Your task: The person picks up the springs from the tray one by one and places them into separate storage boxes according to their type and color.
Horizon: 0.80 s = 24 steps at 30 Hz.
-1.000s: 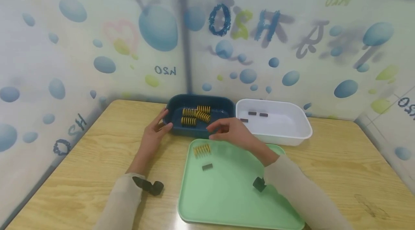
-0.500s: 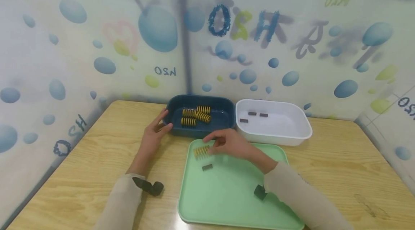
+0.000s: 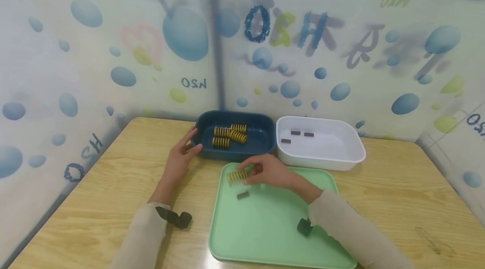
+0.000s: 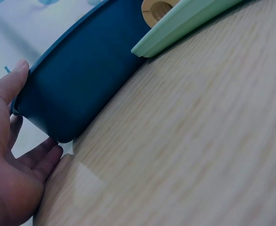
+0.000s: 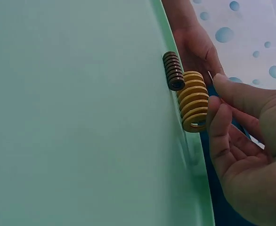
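My left hand (image 3: pixel 179 157) touches the left end of the dark blue box (image 3: pixel 250 151), thumb at the rim and fingers by its lower corner in the left wrist view. A yellow coil spring (image 3: pixel 235 176) lies at the far left of the green tray (image 3: pixel 273 227). Close against its right end is my right hand (image 3: pixel 270 172), thumb and forefinger bent and slightly apart; in the right wrist view the fingertips sit beside the yellow coils (image 5: pixel 193 101), not clearly round them. A smaller dark spring (image 3: pixel 243 195) lies just nearer on the tray.
Several yellow springs (image 3: pixel 221 142) lie inside the blue box. A white box (image 3: pixel 322 161) adjoins it on the right and holds three small dark springs (image 3: pixel 295 133). Behind both boxes rises a patterned wall (image 3: pixel 250 71). The wooden table (image 3: pixel 401 193) extends to either side.
My right hand has come down from the blue box's front edge to the yellow spring on the tray, then barely moved. My left hand keeps its place at the box.
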Tool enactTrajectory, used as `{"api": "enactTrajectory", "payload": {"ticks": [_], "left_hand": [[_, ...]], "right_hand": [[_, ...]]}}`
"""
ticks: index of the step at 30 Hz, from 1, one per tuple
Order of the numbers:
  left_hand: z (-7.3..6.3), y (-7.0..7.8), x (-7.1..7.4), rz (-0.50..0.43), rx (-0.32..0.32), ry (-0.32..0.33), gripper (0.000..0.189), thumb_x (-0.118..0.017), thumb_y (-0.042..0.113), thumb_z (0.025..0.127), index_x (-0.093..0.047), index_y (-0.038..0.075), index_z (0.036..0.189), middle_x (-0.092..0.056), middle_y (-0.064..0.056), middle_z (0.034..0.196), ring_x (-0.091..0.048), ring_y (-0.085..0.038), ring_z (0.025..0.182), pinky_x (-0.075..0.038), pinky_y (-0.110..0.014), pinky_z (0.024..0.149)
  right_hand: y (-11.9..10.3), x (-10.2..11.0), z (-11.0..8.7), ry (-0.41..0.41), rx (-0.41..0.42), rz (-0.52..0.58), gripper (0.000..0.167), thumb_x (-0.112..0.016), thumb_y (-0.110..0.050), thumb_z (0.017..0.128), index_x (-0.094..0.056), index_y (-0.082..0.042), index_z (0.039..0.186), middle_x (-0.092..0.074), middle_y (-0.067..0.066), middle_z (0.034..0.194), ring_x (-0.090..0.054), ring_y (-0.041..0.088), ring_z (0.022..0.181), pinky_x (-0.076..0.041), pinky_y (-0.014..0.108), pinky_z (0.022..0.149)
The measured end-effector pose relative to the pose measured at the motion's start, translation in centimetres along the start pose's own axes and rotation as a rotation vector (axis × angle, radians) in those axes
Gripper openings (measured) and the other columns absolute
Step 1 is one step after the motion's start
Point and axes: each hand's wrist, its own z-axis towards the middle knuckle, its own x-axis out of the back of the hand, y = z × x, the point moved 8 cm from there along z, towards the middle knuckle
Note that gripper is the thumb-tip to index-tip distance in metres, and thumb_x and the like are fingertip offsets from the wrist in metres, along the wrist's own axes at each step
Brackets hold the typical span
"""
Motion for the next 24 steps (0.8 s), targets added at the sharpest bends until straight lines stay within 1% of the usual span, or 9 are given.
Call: {"api": "enactTrajectory", "payload": {"ticks": [2, 4, 8, 10, 13, 17, 24], "left_hand": [[0.2, -0.6, 0.1, -0.015, -0.003, 0.000, 0.058, -0.060, 0.015, 0.096, -0.037, 0.009, 0.148, -0.021, 0.000, 0.158, -0.036, -0.035, 0.133, -0.042, -0.029, 0.099], [0.4, -1.3, 0.2, -0.018, -0.008, 0.003, 0.058, -0.061, 0.017, 0.095, -0.037, 0.012, 0.148, -0.021, 0.002, 0.157, -0.036, -0.034, 0.133, -0.042, -0.024, 0.097], [0.8, -2.3, 0.4, -0.009, -0.008, 0.015, 0.058, -0.062, 0.022, 0.095, -0.039, 0.018, 0.148, -0.022, 0.009, 0.157, -0.037, -0.030, 0.132, -0.042, -0.022, 0.096], [0.8, -2.4, 0.5, -0.003, -0.011, 0.020, 0.058, -0.062, 0.024, 0.095, -0.039, 0.020, 0.148, -0.023, 0.010, 0.156, -0.038, -0.029, 0.132, -0.042, -0.023, 0.097], [0.8, -2.4, 0.5, -0.006, -0.018, 0.024, 0.057, -0.062, 0.024, 0.095, -0.040, 0.020, 0.147, -0.024, 0.011, 0.156, -0.038, -0.029, 0.132, -0.042, -0.024, 0.097], [0.8, -2.4, 0.4, -0.009, -0.023, 0.026, 0.057, -0.062, 0.023, 0.095, -0.040, 0.019, 0.147, -0.024, 0.010, 0.156, -0.038, -0.029, 0.132, -0.042, -0.026, 0.098], [0.8, -2.5, 0.5, 0.001, -0.010, 0.021, 0.058, -0.062, 0.024, 0.095, -0.039, 0.018, 0.148, -0.024, 0.011, 0.156, -0.038, -0.029, 0.133, -0.041, -0.028, 0.099]], "right_hand": [[0.6, -0.2, 0.1, -0.009, -0.017, 0.006, 0.036, -0.077, -0.011, 0.081, -0.068, -0.008, 0.116, -0.068, 0.006, 0.077, -0.053, 0.011, 0.060, -0.041, 0.022, 0.052], [1.5, -0.5, 0.3, -0.019, -0.036, 0.020, 0.036, -0.077, -0.011, 0.081, -0.068, -0.009, 0.117, -0.068, 0.007, 0.080, -0.052, 0.010, 0.060, -0.041, 0.021, 0.052], [3.3, -1.1, 0.9, -0.027, -0.042, 0.038, 0.039, -0.078, -0.015, 0.080, -0.068, -0.016, 0.118, -0.068, 0.004, 0.086, -0.052, 0.010, 0.062, -0.041, 0.021, 0.053], [3.8, -1.3, 1.0, -0.029, -0.046, 0.042, 0.039, -0.080, -0.018, 0.079, -0.069, -0.021, 0.116, -0.068, 0.000, 0.090, -0.053, 0.010, 0.063, -0.042, 0.021, 0.054], [4.1, -1.4, 1.1, -0.031, -0.053, 0.051, 0.039, -0.081, -0.021, 0.078, -0.069, -0.025, 0.114, -0.067, -0.002, 0.088, -0.055, 0.011, 0.064, -0.043, 0.022, 0.055], [4.1, -1.4, 1.2, -0.029, -0.059, 0.055, 0.039, -0.081, -0.022, 0.078, -0.069, -0.025, 0.115, -0.067, -0.004, 0.093, -0.057, 0.012, 0.068, -0.046, 0.024, 0.057], [4.3, -1.5, 1.2, -0.033, -0.059, 0.060, 0.040, -0.081, -0.021, 0.078, -0.069, -0.023, 0.116, -0.067, -0.008, 0.102, -0.061, 0.012, 0.074, -0.049, 0.026, 0.063]]}}
